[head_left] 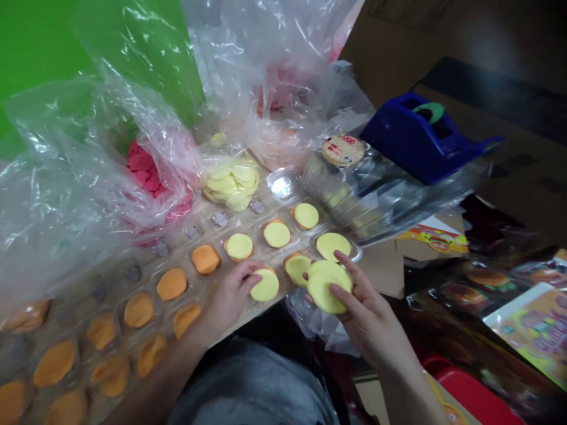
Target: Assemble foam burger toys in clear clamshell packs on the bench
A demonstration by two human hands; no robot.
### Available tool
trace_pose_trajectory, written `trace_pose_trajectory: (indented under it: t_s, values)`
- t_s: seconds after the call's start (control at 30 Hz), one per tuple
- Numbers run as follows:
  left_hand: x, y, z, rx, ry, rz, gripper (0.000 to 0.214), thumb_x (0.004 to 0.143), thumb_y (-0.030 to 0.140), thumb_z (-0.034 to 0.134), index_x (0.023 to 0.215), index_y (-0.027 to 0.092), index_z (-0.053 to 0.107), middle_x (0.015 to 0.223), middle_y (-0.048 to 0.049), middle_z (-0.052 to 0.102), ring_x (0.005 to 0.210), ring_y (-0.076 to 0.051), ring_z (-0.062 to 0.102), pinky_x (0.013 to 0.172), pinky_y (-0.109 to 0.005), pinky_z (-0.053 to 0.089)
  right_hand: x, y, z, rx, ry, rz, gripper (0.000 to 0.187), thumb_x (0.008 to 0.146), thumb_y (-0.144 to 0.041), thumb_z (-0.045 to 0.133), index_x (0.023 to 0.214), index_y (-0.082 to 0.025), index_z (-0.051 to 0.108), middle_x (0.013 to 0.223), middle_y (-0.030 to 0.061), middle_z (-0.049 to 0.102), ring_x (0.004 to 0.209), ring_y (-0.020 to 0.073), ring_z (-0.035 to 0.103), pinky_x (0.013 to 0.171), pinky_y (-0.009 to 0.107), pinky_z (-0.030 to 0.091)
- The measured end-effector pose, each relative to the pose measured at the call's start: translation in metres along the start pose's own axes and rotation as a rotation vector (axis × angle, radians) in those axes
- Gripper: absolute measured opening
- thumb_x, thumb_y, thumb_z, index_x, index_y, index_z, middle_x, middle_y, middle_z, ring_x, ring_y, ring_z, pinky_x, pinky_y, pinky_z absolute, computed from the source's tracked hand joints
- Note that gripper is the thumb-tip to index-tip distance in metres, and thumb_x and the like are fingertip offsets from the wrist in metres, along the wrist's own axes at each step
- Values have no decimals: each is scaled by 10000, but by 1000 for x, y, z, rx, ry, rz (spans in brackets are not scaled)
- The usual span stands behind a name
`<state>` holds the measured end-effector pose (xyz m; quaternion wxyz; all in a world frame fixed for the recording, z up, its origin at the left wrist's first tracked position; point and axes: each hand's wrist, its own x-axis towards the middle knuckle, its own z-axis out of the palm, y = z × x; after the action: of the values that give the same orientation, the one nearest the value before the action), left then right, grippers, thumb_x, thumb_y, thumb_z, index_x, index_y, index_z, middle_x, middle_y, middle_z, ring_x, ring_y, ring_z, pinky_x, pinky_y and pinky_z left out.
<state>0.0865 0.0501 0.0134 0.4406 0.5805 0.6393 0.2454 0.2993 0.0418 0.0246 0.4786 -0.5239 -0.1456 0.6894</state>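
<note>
My right hand (370,316) grips a small stack of pale yellow discs (328,289), thumb on one side and fingers on the other. My left hand (230,295) pinches the edge of a yellow disc (266,286) that lies on an orange piece in the nearest row of the clear plastic tray (225,233). Several neighbouring compartments hold orange pieces topped with yellow discs, such as the disc (277,234) farther back. To the left, orange pieces such as this one (172,284) lie uncovered in their compartments.
Behind the tray is a pile of yellow discs (233,180), beside red pieces (146,168) in a clear plastic bag (97,141). A blue tape dispenser (425,139) stands back right on plastic packaging. Printed packages (531,330) lie at the right.
</note>
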Motion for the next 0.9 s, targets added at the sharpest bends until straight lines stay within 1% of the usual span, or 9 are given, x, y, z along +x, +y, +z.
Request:
trace_pose_trajectory:
  t_s: [0.13, 0.27, 0.43, 0.53, 0.63, 0.7, 0.77, 0.83, 0.9]
  values:
    - [0, -10, 22, 471, 162, 261, 102, 841, 203, 563, 886, 180, 651, 917, -83, 667, 880, -246, 583, 829, -430, 446, -4, 2, 13, 48, -53, 45, 603, 670, -286, 768, 1220, -326, 523, 1109, 35, 668, 962, 256, 652, 772, 403, 570]
    - [-13, -7, 15, 286, 320, 329, 212, 908, 247, 447, 1044, 195, 602, 1004, -84, 618, 958, -211, 575, 844, -366, 466, -5, 16, 37, 173, -132, 177, 360, 676, -368, 754, 1006, -249, 673, 1052, 37, 699, 950, 235, 653, 769, 338, 569]
    - [-40, 3, 4, 125, 280, 213, 380, 840, 324, 570, 1199, 219, 508, 1170, -90, 545, 1113, -233, 517, 944, -374, 439, -7, 35, 68, 220, -226, 273, 280, 633, -341, 784, 880, -226, 714, 955, 24, 726, 995, 242, 633, 833, 335, 541]
    - [-52, -3, 1, -6, 303, 113, 167, 830, 256, 579, 989, 207, 559, 1068, -58, 584, 1034, -201, 557, 897, -335, 461, -7, 43, 82, 178, -234, 246, 246, 623, -296, 796, 843, -227, 710, 907, 17, 728, 988, 236, 635, 873, 357, 523]
    - [-60, -19, -5, -123, 301, -38, 27, 852, 233, 538, 845, 207, 539, 877, -8, 629, 837, -153, 608, 745, -265, 492, 0, 46, 86, 150, -155, 159, 229, 626, -297, 795, 819, -221, 698, 908, 11, 718, 939, 219, 651, 850, 361, 540]
    - [-63, -32, -11, -44, 306, -110, 34, 858, 219, 532, 873, 212, 562, 839, -1, 648, 800, -158, 609, 716, -272, 483, 6, 45, 84, 127, -86, 58, 220, 628, -303, 791, 803, -220, 686, 913, 2, 706, 914, 207, 658, 808, 344, 562]
    - [-64, -45, -14, 153, 307, -72, 54, 843, 194, 559, 877, 215, 596, 852, -12, 664, 833, -187, 598, 770, -328, 465, 11, 43, 81, 77, -55, -14, 242, 624, -318, 792, 815, -229, 674, 919, -9, 693, 885, 199, 666, 751, 321, 580]
    - [-61, -54, -16, 338, 319, 9, 69, 829, 185, 580, 868, 220, 625, 887, -30, 670, 860, -215, 582, 816, -387, 439, 14, 40, 78, -20, -86, -40, 264, 635, -353, 782, 839, -235, 663, 905, -15, 681, 818, 184, 672, 681, 297, 588]
    - [-56, -56, -19, 367, 384, 49, 105, 838, 219, 573, 920, 227, 638, 970, -53, 662, 926, -239, 572, 856, -424, 423, 15, 39, 81, -189, -165, -37, 268, 670, -395, 751, 854, -223, 660, 862, -14, 674, 701, 150, 662, 627, 270, 580]
